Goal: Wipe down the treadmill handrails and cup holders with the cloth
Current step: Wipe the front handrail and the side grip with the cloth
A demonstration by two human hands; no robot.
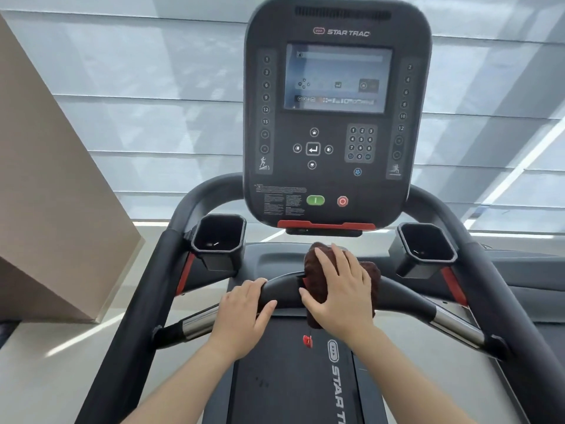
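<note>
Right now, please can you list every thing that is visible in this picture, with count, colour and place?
console: one, black, top centre, with a screen and keypads
start button: one, green, low on the console
stop button: one, red, right of the green one
cup holders: two, black, one left and one right below the console
centre handlebar: one, black, curved, across the middle
side handrails: two, black, running down both sides
cloth: one, dark reddish-brown, draped over the centre handlebar
safety clip: one, red, hanging above the belt
belt: one, dark grey, bottom centre
left hand: grip closed around the centre handlebar
right hand: pressing flat on the cloth
</note>
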